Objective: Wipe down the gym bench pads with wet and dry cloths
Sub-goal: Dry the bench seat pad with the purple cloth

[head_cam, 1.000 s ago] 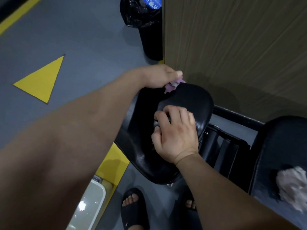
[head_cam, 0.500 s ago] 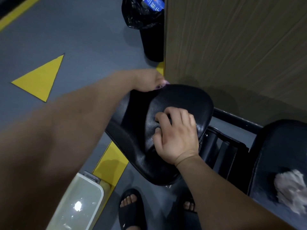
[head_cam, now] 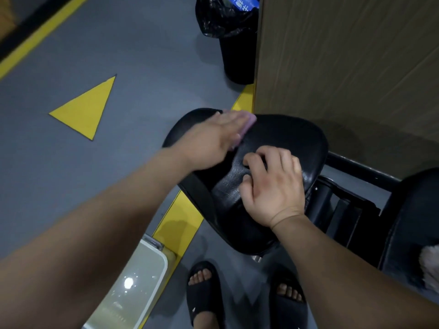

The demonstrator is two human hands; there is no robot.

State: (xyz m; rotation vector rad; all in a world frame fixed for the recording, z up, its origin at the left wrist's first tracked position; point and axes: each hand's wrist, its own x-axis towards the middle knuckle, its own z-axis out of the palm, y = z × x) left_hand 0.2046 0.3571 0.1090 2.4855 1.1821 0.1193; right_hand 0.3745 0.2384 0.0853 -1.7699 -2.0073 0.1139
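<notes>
A black seat pad [head_cam: 285, 134] of the gym bench fills the middle of the view. My left hand [head_cam: 213, 138] lies flat on its far left part and presses a purple cloth [head_cam: 250, 120] under straight fingers; the hand is motion-blurred. My right hand [head_cam: 273, 186] sits on the near middle of the pad, fingers curled and thumb pinching into its surface. A second black pad [head_cam: 413, 210] stands at the right edge with a pale grey cloth [head_cam: 430, 264] lying on it.
A white basin of water [head_cam: 133, 293] sits on the floor at the lower left. A black lined bin [head_cam: 235, 43] stands beyond the pad beside a wooden panel [head_cam: 344, 67]. My feet in black slippers [head_cam: 204, 293] are below the pad.
My left hand has swept the purple cloth from the pad's far edge, down its left side and back onto the top. My right hand has stayed in place on the pad.
</notes>
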